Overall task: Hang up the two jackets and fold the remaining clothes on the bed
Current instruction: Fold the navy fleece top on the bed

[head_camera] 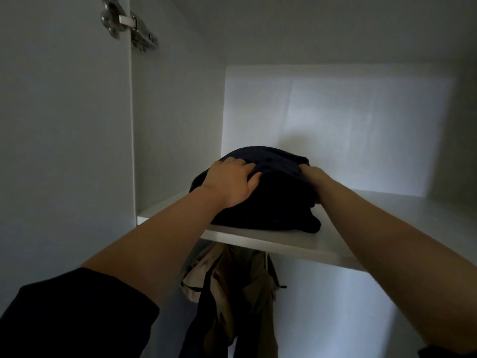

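A stack of dark navy folded clothes (273,200) lies on the white wardrobe shelf (296,244), near its front edge. My left hand (229,180) rests on top of the stack at its left, fingers spread over the cloth. At the stack's right side is my right hand (313,173), its fingers hidden in the fabric. Below the shelf hang a beige jacket (247,288) and a dark jacket (204,319), side by side.
The wardrobe's left side wall (175,125) and back panel (348,125) enclose the shelf. An open door (64,125) with a metal hinge (129,24) stands at the left. Bare shelf surface extends to the right of the stack.
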